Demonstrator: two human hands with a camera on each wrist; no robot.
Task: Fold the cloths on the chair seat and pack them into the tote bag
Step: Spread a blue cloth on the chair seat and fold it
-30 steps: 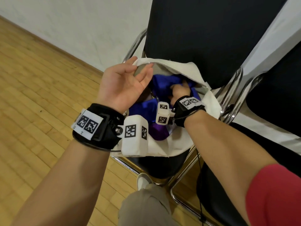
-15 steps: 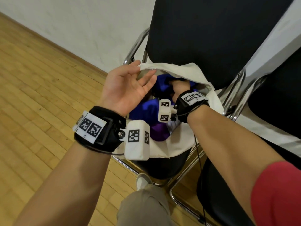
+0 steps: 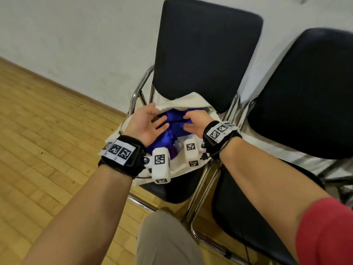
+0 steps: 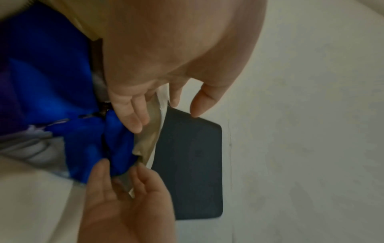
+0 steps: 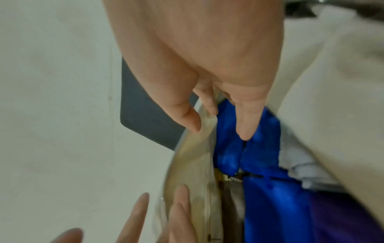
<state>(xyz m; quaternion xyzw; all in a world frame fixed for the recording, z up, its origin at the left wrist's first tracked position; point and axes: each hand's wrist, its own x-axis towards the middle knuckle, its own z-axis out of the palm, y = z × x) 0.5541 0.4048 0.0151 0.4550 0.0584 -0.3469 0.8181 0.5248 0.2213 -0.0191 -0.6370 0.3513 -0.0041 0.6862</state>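
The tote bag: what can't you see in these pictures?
- The bottom of the tote bag: hidden in every view by the blue cloth bunched in its mouth.
- How many cloths are packed: unclear. A pale cloth peeks beside the blue one in the right wrist view, the rest is covered.
- The chair seat under the bag: mostly hidden by it in the head view.
- Left hand and right hand: motion blur smears the fingertips in the wrist views.

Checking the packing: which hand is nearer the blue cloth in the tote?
Right. The right hand has a fingertip on the blue cloth; the left hand sits at the tote bag rim beside it.
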